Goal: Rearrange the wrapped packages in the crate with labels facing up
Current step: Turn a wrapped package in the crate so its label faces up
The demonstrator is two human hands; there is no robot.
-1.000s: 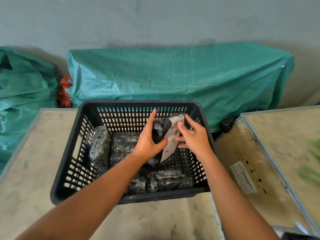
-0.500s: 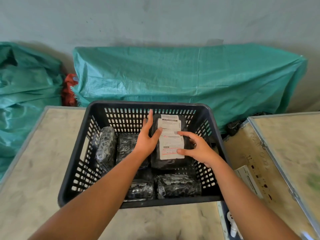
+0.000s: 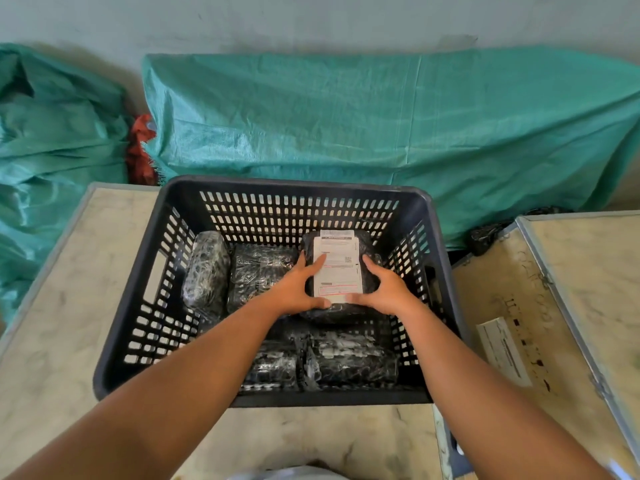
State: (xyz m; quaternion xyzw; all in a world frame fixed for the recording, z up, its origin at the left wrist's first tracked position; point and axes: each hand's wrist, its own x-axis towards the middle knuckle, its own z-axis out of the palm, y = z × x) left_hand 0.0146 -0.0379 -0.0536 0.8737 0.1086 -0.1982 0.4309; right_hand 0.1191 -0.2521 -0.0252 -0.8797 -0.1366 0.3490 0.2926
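A black slotted crate (image 3: 145, 292) stands on a pale table and holds several black plastic-wrapped packages. One package (image 3: 337, 268) lies at the crate's back right with its white label facing up. My left hand (image 3: 298, 289) grips its left side and my right hand (image 3: 384, 292) grips its right side, thumbs on the near edge. Two label-less packages (image 3: 206, 268) (image 3: 259, 268) lie to its left. Two more packages (image 3: 349, 362) (image 3: 273, 368) lie along the front wall, partly hidden by my left forearm.
The pale table (image 3: 65, 306) carries the crate. A second table (image 3: 568, 306) stands to the right with a white label strip (image 3: 504, 351) on it. Green tarpaulin-covered bundles (image 3: 381, 119) line the wall behind. A red cloth (image 3: 140, 150) shows between them.
The package was tilted on edge between my hands; it now lies flat, label up, at the crate's back right. Both hands moved down to its sides.
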